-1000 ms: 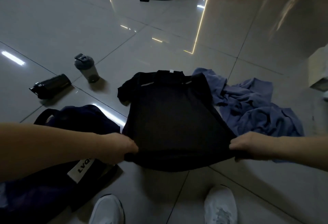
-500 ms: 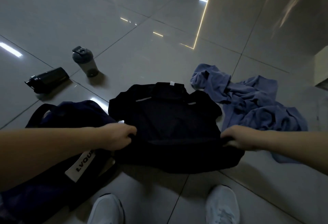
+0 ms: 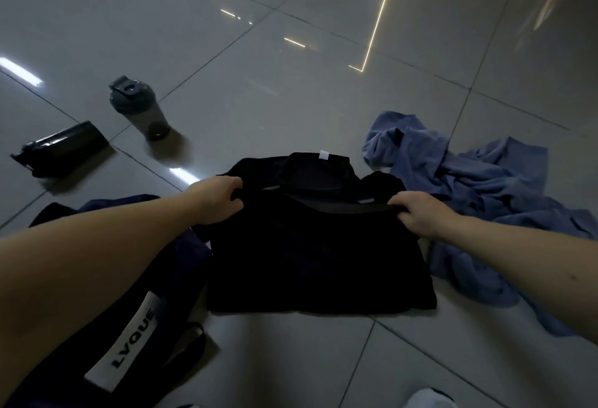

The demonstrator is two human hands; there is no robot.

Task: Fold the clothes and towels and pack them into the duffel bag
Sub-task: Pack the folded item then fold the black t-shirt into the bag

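My left hand (image 3: 217,199) and right hand (image 3: 417,216) each pinch the folded black fabric shirt's (image 3: 318,262) hem; crumpled blue towel (image 3: 479,200) just beyond my right grip.

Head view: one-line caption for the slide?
Left hand and right hand pinch the folded-up hem of a black shirt, duffel bag at left, blue towel at right.

Count on the floor:
- Shirt (image 3: 317,262): one, black.
- Towel (image 3: 485,187): one, blue.
- Bag (image 3: 181,265): one.
- Bottles: two, namely a shaker (image 3: 139,110) and a black bottle (image 3: 61,148).
- Hands: two, left hand (image 3: 216,199) and right hand (image 3: 417,216).
- Shoe (image 3: 427,399): one, partly in frame.
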